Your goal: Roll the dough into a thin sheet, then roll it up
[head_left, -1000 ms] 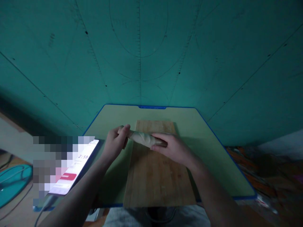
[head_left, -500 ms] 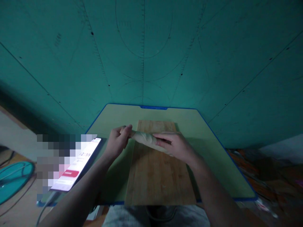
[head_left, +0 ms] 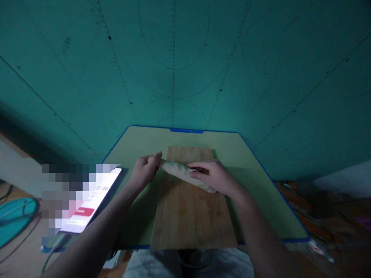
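A long pale roll (head_left: 176, 170), which looks like cloth or paper wrapped around something, is held slantwise above a wooden board (head_left: 194, 220). What lies inside the wrap is hidden. My left hand (head_left: 146, 168) is closed around its narrower, tan left end, with the thumb on top. Farther along, my right hand (head_left: 210, 173) grips the roll from above, thumb on the near side and fingers over the far side. The roll's right end shows below the right hand.
A lit phone (head_left: 87, 208) with a cable lies left of the board. Both rest on a pale green table (head_left: 255, 200) with a blue rim. Behind stands a green wall (head_left: 185, 85) with drawn lines. A teal round object (head_left: 17, 220) lies at far left.
My right hand has shifted slightly on the roll, and more of the roll's right end shows. My left hand keeps its grip. The whole view has moved a little.
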